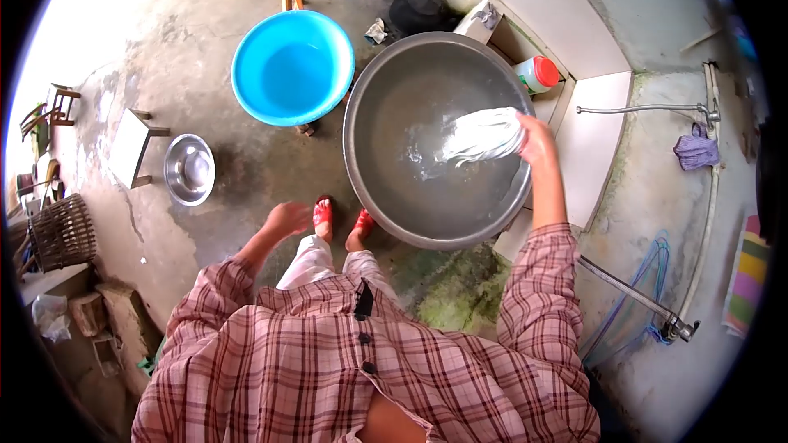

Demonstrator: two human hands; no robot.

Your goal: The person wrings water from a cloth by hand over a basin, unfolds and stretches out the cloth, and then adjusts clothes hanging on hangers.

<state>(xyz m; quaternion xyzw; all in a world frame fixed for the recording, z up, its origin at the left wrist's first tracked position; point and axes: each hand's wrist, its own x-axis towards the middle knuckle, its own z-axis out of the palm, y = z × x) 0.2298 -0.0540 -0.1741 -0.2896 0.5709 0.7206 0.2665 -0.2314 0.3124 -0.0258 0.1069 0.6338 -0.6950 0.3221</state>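
The right hand (538, 141) is closed around the near-right end of the white cloth (483, 135), at the right side of the wide metal basin (355, 160). The left hand (287, 219) is well apart from the cloth, outside the basin; nothing shows in it, but I cannot tell how far its fingers are curled.

The cloth's long axis runs leftward from the right hand, dipping slightly toward the basin's middle, with its loose end at the water (410, 90). From the left hand, the cloth lies ahead and to the right, so the right hand is much the nearer.

A blue tub (294, 119) sits just beside the basin, on its left. A red-lidded jar (532, 75) is by its right rim. Farther left on the floor (238, 164) are a small steel bowl (190, 170) and a white stool (130, 148).
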